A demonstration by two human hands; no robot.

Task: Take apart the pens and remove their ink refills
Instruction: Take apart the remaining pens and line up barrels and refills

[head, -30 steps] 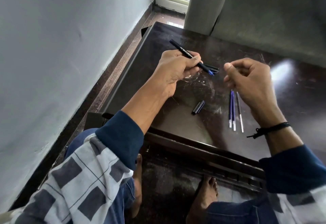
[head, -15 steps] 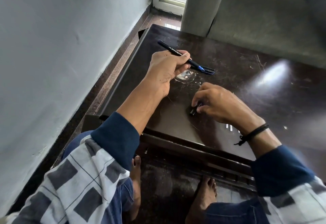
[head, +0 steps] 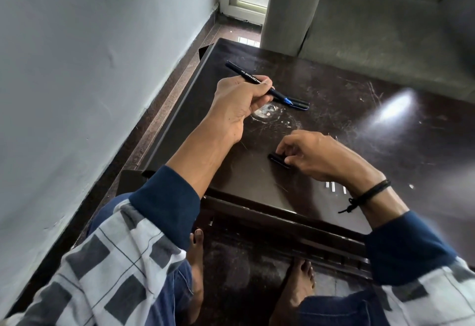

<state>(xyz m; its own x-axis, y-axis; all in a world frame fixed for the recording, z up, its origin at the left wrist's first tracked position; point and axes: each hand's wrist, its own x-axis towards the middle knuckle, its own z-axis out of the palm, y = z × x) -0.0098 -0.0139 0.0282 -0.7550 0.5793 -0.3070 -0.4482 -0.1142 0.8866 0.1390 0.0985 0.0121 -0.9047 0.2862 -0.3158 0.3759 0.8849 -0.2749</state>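
My left hand grips a black pen with white lettering; its blue tip points right, just above other dark pens lying on the table. My right hand is low over the dark table, fingers curled onto a black pen cap that lies on the surface. Under my right wrist the white ends of three ink refills stick out; the remainder of each is hidden by the hand.
A grey wall stands close on the left. A grey sofa backs the table's far edge. The table's near edge has a lower shelf, and my bare feet rest on the floor below it.
My right hand dropped from mid-air down to the cap on the table and now covers the refills. The left hand keeps the pen, held a little lower.
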